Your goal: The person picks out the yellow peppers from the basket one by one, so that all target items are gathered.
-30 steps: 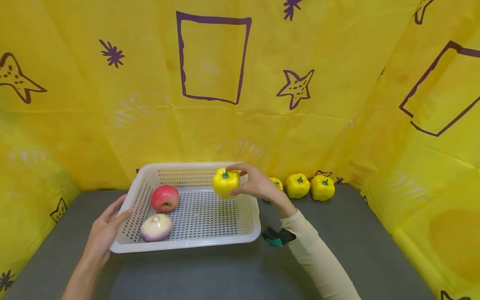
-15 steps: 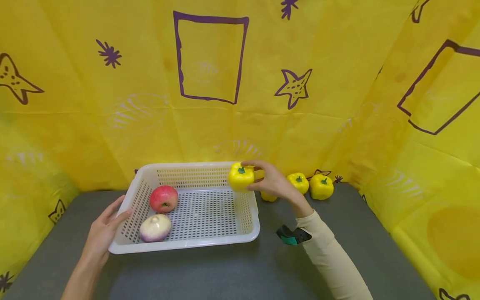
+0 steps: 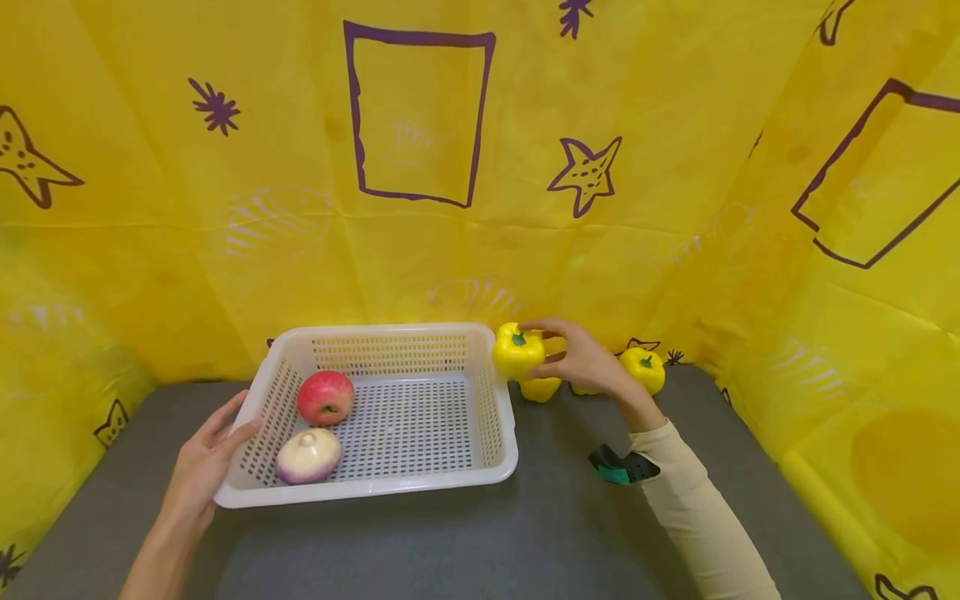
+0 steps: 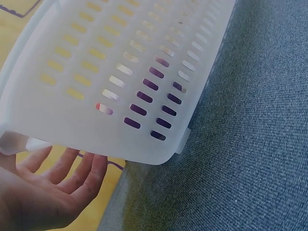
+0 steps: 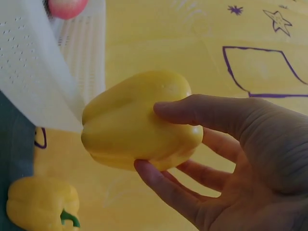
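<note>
My right hand (image 3: 583,360) pinches a yellow bell pepper (image 3: 517,353) between thumb and fingers, beside the right rim of a white plastic basket (image 3: 504,417). In the right wrist view the bell pepper (image 5: 139,120) lies on its side against the yellow backdrop. My left hand (image 3: 202,462) grips the basket's left end, thumb over the rim. In the left wrist view its fingers (image 4: 89,185) reach beneath the rim. A red apple (image 3: 326,397) and a white-and-purple turnip (image 3: 309,456) sit at the left inside the basket.
More yellow bell peppers stand at the back right: one pepper (image 3: 540,389) below the held one, another mostly behind the right hand, and a third pepper (image 3: 643,370) farther right. A yellow patterned cloth (image 3: 420,267) walls the dark grey table (image 3: 525,542).
My right hand has carried the yellow bell pepper rightward, from above the basket's interior to past its right rim. The left hand keeps its grip and the basket stays in place.
</note>
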